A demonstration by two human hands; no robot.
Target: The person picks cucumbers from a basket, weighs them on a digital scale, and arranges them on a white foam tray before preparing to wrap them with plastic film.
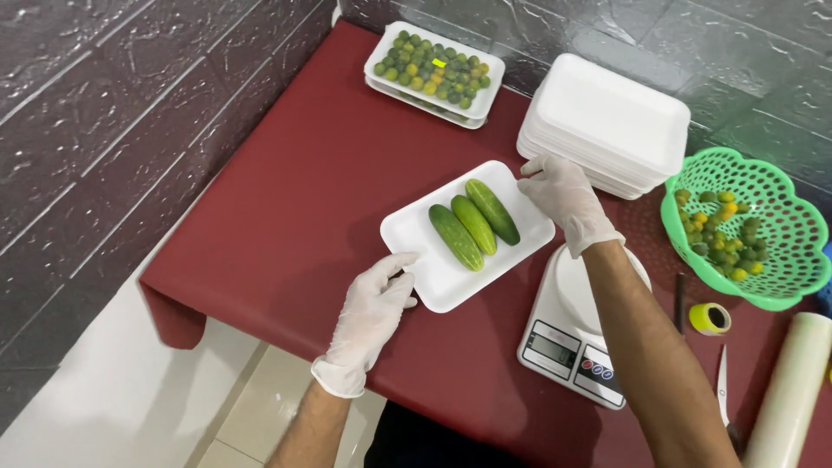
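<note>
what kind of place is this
Probably a small produce-packing station: a foam tray of three cucumbers, a stack of empty trays, a kitchen scale and a roll of cling film.

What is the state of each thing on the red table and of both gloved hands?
White foam tray: flat, holds three green cucumbers.
Left gloved hand: grips the tray's near corner.
Right gloved hand: touches its far corner.
White kitchen scale: nothing on it.
Green plastic basket: partly filled with small fruits.
Stack of white trays: empty.
</note>
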